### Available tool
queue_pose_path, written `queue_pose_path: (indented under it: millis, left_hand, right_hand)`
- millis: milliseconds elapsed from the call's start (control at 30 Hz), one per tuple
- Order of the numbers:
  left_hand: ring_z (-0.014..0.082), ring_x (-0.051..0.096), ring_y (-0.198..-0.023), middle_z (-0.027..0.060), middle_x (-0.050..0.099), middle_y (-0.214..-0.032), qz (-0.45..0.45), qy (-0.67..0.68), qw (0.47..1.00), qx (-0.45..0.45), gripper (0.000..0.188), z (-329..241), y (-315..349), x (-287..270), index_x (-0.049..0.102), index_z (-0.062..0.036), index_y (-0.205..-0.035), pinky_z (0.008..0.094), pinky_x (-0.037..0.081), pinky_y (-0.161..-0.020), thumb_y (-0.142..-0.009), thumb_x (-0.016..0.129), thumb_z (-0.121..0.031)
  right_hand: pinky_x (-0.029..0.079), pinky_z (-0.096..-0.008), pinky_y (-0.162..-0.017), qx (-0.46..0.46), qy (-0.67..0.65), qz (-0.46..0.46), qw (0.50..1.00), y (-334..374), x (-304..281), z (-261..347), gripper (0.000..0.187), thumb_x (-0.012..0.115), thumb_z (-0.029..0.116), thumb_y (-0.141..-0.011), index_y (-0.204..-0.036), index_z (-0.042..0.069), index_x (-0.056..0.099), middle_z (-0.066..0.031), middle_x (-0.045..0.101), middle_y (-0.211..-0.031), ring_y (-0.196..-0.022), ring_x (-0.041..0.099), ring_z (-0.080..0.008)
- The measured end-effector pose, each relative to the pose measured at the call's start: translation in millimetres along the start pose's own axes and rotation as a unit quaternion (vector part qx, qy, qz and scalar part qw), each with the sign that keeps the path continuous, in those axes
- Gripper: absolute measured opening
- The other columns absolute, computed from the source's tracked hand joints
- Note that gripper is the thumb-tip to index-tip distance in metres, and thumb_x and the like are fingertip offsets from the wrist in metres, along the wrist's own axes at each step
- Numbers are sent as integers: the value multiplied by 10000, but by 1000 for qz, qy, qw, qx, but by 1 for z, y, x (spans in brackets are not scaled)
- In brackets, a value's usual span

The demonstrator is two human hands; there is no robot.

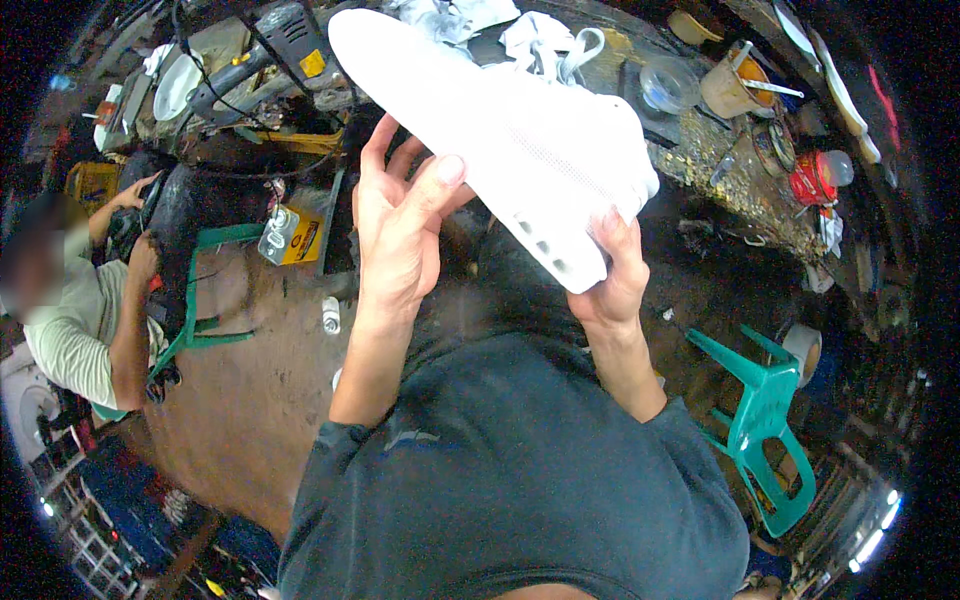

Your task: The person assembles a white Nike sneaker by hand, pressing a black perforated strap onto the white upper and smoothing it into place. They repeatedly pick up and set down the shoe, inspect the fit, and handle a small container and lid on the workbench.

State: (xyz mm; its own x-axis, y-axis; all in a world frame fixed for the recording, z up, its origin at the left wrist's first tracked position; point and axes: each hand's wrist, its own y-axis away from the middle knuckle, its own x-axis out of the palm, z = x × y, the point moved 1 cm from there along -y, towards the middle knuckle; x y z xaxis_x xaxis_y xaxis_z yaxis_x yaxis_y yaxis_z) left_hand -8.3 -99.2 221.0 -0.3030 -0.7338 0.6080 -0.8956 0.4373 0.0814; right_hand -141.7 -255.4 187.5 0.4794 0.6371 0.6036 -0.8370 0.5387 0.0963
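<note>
A white sneaker [500, 120] is held up before me, its toe pointing to the far left and its heel toward the near right. My left hand [400, 225] supports it near the forefoot, thumb along the lower edge and the other fingers partly behind it. Around the heel end closes my right hand [618, 262], its thumb pressed on the side near the sole; its other fingers are hidden behind the sneaker. Several dark oval openings show in the sole's side beside the right thumb. White laces [583, 55] stick up at the far side.
Ahead, a cluttered workbench [730, 190] carries a bucket [735, 80] with brush-like tools, a clear bowl [670, 82] and a red-labelled jar [815, 178]. A heat gun [265, 60] lies at far left. A co-worker [85, 290] sits left; a green chair [765, 420] stands right.
</note>
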Motion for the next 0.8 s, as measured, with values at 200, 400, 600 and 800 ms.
queue_pose_path:
  millis: [200,400,600,800]
  left_hand:
    - [336,629,-1287,227,520,-1405,-55,-1,999,-2,935,1,1,-13,219,52,-1585,490,616,-1012,-883,829,-37]
    - [333,626,-1292,225,527,-1415,-62,2,998,3,916,3,2,-13,231,50,-1582,496,612,-1021,-886,821,-29]
    - [300,626,-1310,189,578,-1426,-8,69,997,14,840,19,3,-37,360,12,-1555,467,573,-1071,-896,838,-193]
    - [311,590,-1337,121,575,-1495,86,327,941,-28,821,54,8,-85,439,-55,-1558,495,507,-1132,-933,768,-474]
  right_hand:
    - [489,-420,-1114,16,18,15,1000,-3,9,-8,672,697,253,-980,-1521,-48,435,-166,619,-1404,-1287,626,-289]
    - [510,-415,-1081,37,-7,-13,999,-3,11,-9,742,783,226,-916,-1514,-22,422,-147,614,-1368,-1261,625,-273]
    - [462,-430,-1132,-16,109,17,994,6,10,1,895,847,256,-871,-1565,-15,351,-158,541,-1449,-1336,565,-292]
    - [386,-512,-1201,-280,357,202,868,5,43,13,1165,993,410,-692,-1574,-30,371,-263,494,-1550,-1442,506,-390]
